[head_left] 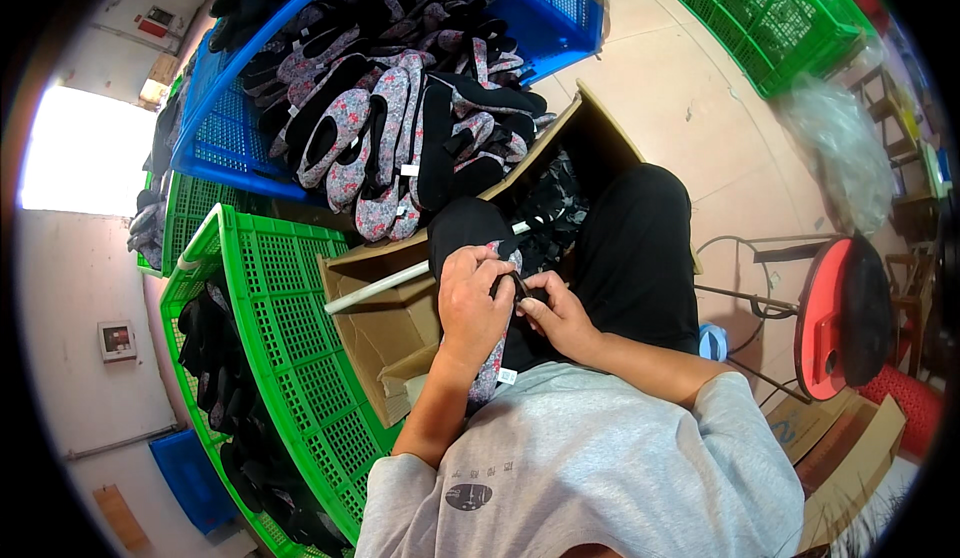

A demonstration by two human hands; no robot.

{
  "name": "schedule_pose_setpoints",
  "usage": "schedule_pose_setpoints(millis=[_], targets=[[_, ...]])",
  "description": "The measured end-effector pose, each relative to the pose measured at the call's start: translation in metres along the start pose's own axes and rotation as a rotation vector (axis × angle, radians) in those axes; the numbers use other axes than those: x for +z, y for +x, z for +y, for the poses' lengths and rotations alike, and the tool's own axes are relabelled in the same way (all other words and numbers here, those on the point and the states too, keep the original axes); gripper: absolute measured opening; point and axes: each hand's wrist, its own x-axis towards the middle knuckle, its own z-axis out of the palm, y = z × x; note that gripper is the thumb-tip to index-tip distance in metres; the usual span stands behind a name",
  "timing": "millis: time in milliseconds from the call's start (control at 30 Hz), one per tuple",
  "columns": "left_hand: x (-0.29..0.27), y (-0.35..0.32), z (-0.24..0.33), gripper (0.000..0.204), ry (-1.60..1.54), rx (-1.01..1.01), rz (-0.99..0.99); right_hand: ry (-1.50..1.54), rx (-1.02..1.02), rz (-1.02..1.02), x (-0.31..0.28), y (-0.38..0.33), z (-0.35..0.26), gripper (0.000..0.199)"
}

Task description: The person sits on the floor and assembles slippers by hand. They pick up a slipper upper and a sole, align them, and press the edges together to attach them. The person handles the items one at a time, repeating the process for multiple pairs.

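A: Where is the soft grey floral fabric slipper (pixel 489 363)?

B: On the lap, wrapped under the left hand (pixel 470 303); the right hand (pixel 562 316) beside it pinches its dark edge. It looks light and floppy, best gripped at the rim.

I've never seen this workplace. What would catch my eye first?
The blue crate at the top, heaped with floral cloth shoes. Below it, at the centre, the left hand and right hand grip one floral shoe over the lap. A green crate of dark shoes stands on the left.
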Motion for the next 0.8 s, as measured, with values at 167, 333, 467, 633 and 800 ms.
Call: schedule_pose_setpoints(millis=[167, 333, 467, 633, 800], targets=[[0.0, 0.0, 0.0, 0.016, 0.006, -0.009, 0.007, -0.002, -0.01, -0.001, 0.0, 0.001, 0.002, 0.02], [0.0, 0.0, 0.001, 0.015, 0.007, -0.026, 0.016, -0.006, -0.012, 0.005, 0.001, 0.002, 0.003, 0.019], [-0.002, 0.002, 0.005, 0.014, 0.004, -0.039, 0.016, 0.031, 0.0, 0.006, 0.0, 0.003, 0.003, 0.018], [-0.003, 0.001, 0.003, 0.021, -0.01, -0.062, -0.001, 0.269, 0.1, 0.143, -0.013, 0.01, 0.008, 0.017], [-0.011, 0.003, 0.004, 0.036, 0.011, -0.177, -0.008, 0.288, 0.124, 0.222, -0.016, 0.012, -0.001, 0.024]])
